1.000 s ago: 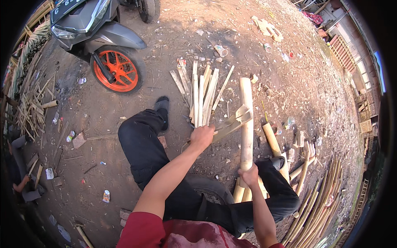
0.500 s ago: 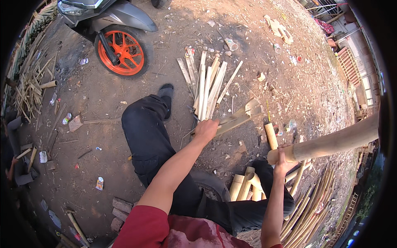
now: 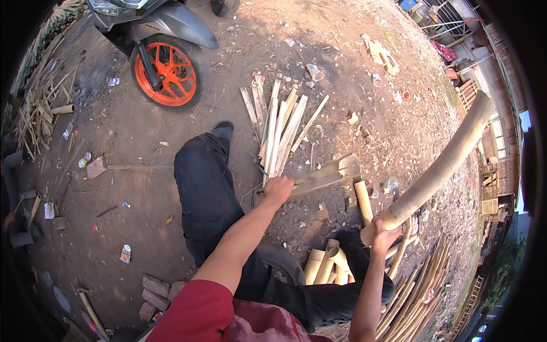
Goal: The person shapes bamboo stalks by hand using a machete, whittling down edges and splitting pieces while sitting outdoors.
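Observation:
My left hand point(image 3: 278, 190) is closed round the near end of a split bamboo piece point(image 3: 326, 175), which reaches right and away from me, low over the ground. Its halves stand slightly apart at the far end; whether a blade sits between them I cannot make out. My right hand point(image 3: 385, 235) is wrapped round the narrower lower end of a thick, pale, curved wooden club point(image 3: 441, 168), held tilted up to the right. Beyond my left hand several split bamboo strips point(image 3: 285, 128) lie fanned out. A short bamboo tube point(image 3: 363, 202) lies near my right hand.
Several cut bamboo tubes point(image 3: 323, 263) lie beside my right leg, with long thin bamboo strips point(image 3: 419, 288) further right. A tyre point(image 3: 279, 263) is below me. A motorbike's orange front wheel point(image 3: 166, 74) stands far left. Bricks point(image 3: 154, 297) and litter lie on the dirt.
My right hand has swung the wooden club from nearly level to a steep upward tilt. My left hand keeps its hold on the split bamboo. The view has shifted a little.

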Action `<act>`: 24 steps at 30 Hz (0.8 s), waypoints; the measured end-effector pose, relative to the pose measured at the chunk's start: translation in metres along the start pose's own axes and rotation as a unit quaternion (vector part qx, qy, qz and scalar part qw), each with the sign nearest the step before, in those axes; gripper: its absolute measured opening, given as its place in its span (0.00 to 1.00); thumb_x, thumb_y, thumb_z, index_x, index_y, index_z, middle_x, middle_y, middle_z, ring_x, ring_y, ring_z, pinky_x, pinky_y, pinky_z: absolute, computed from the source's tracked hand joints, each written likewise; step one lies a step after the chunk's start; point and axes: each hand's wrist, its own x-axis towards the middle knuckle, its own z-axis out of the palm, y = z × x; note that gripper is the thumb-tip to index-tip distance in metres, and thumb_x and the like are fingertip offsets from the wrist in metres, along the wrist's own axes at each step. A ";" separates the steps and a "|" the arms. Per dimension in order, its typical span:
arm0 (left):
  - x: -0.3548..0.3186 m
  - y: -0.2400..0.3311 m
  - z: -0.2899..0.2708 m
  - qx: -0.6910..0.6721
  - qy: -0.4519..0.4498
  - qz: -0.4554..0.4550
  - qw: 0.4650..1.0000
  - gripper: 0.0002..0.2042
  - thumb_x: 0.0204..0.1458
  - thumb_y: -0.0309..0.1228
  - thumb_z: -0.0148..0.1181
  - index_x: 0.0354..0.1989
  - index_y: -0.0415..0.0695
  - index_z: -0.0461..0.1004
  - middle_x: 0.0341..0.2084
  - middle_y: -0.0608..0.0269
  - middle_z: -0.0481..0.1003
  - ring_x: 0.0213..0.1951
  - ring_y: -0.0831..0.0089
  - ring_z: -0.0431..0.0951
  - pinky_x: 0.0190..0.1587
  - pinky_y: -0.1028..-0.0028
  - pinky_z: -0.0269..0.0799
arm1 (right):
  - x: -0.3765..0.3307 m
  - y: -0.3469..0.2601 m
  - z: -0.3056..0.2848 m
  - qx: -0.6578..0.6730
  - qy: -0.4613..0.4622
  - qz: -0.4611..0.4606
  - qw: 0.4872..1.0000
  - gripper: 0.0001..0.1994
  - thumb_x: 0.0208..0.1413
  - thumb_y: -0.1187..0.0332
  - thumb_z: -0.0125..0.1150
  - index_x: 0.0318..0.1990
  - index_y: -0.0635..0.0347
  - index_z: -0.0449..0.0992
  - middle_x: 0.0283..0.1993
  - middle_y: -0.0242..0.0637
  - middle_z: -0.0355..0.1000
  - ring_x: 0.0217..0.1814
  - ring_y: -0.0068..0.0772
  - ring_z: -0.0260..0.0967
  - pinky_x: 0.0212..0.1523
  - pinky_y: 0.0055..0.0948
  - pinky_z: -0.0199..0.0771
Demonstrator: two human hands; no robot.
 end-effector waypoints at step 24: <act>-0.002 0.016 -0.045 -0.045 -0.057 -0.131 0.989 0.15 0.52 0.30 0.68 0.48 0.41 0.83 0.47 0.46 0.82 0.50 0.49 0.84 0.51 0.55 0.81 | -0.079 0.145 0.039 -0.252 -0.067 0.211 0.942 0.41 0.44 0.56 0.79 0.61 0.71 0.66 0.52 0.59 0.78 0.55 0.55 0.78 0.59 0.45 0.76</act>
